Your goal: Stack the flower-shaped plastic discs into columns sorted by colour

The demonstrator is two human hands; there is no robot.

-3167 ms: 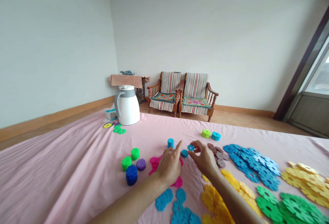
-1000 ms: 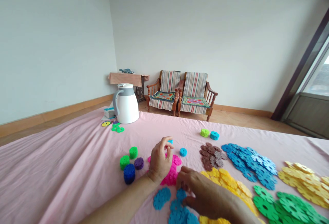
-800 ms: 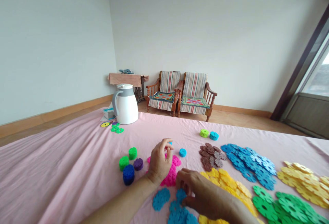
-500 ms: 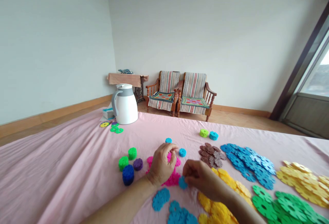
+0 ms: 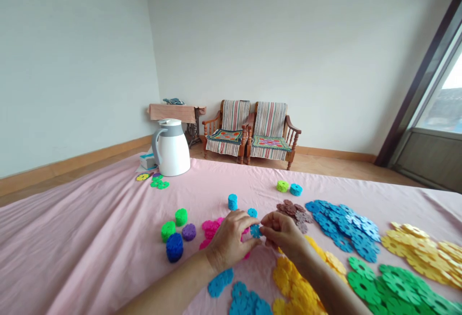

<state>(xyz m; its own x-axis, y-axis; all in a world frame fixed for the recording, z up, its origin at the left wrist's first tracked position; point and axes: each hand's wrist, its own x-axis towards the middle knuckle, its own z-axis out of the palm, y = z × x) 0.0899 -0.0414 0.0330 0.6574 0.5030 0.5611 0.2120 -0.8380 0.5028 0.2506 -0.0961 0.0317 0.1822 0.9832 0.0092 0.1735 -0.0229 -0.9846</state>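
My right hand (image 5: 283, 232) pinches the edge of a small blue snowflake disc (image 5: 255, 230) between thumb and fingertips, above the cloth. From the other side my left hand (image 5: 231, 239) reaches to the same disc, its thumb below and its forefinger above the edges; the exact contact is hard to make out. Just behind the fingers stands a short blue stack (image 5: 252, 213), with a taller blue stack (image 5: 233, 202) farther left. A pile of pink discs (image 5: 211, 230) lies partly hidden beneath my left hand. Loose blue discs (image 5: 249, 299) lie nearer to me.
Green stacks (image 5: 181, 216), a purple stack (image 5: 188, 232) and a dark blue stack (image 5: 174, 247) stand left on the pink cloth (image 5: 108, 238). Brown discs (image 5: 294, 213), yellow discs (image 5: 296, 283), large blue discs (image 5: 342, 226) and green discs (image 5: 400, 286) spread right. A white jug (image 5: 173, 153) stands behind.
My right hand has moved away from me, carrying the blue disc up toward the blue stack. My left hand has come back and right to meet it, uncovering the taller blue stack.
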